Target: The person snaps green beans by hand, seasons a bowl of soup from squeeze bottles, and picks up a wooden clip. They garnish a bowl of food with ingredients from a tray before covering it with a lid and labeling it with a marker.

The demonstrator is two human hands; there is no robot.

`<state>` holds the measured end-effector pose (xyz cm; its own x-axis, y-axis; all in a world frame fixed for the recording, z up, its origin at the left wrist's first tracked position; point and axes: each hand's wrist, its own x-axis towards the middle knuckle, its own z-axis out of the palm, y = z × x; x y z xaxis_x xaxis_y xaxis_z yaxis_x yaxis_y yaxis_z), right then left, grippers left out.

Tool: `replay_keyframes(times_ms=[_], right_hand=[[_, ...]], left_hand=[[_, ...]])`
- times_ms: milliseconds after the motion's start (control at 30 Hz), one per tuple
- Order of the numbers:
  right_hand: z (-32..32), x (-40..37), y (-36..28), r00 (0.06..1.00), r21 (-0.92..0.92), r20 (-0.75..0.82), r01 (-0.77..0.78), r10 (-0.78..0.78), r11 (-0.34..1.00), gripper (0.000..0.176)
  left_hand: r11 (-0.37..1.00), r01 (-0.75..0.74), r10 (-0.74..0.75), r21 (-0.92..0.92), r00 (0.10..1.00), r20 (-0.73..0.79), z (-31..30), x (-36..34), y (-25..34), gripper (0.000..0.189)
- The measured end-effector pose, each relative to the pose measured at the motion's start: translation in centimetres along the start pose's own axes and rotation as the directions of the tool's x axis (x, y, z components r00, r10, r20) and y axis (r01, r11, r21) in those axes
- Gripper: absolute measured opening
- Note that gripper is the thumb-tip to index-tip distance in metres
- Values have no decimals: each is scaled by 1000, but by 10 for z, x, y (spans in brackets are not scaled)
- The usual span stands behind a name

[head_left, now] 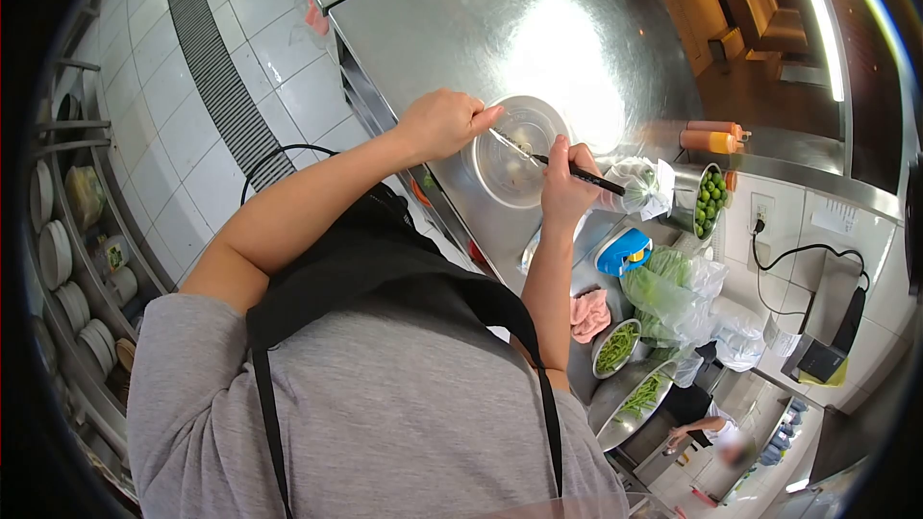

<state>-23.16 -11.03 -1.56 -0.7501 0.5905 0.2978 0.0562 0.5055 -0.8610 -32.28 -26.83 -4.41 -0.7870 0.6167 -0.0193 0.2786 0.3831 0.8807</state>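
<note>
My right hand (569,185) is closed round the black handle of a knife (585,176). Its thin blade points up and left over a round translucent plastic container (514,194) on the steel table (423,34). Small pale pieces lie in the container. At the container's upper left rim is my left hand (442,125), fingers curled and thumb stretched towards the blade's tip. Whatever it may grip is hidden.
Right of my hands stand a plastic bag (635,183), a metal pot of limes (710,202), sauce bottles (710,139) and a blue-and-white object (623,252). Nearer are a pink cloth (589,315) and bowls of green vegetables (616,348). Another person (716,428) is at lower right.
</note>
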Motion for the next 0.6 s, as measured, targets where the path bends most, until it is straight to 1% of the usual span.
replay_keyframes(times_ms=[100,167,200,267,300,367,467,600], right_hand=[[-2,0,2,999,-29,34,6,-5,1000,36],[-2,0,-1,1000,-24,-13,-17,17,1000,36],[-1,0,0,1000,-23,-12,-17,17,1000,36],[-1,1,1,999,-24,27,40,-39,999,36],[-2,0,0,999,-24,26,40,-40,999,36],[-3,-1,-5,999,2,-32,-3,3,1000,37],[-4,-1,-1,999,-1,-11,37,-37,999,37],[-3,-1,-2,999,5,15,32,-32,999,37]], left_hand=[[1000,13,-13,9,1000,14,0,1,0,48],[1000,0,0,11,1000,3,0,0,-1,48],[1000,-12,12,12,1000,-5,0,0,-1,48],[1000,-5,5,12,1000,1,0,0,-1,48],[1000,0,0,12,1000,7,1,0,-1,48],[1000,1,-1,7,1000,9,-2,0,1,48],[1000,13,-13,2,1000,19,0,-1,0,48],[1000,26,-26,-6,999,34,1,1,-1,48]])
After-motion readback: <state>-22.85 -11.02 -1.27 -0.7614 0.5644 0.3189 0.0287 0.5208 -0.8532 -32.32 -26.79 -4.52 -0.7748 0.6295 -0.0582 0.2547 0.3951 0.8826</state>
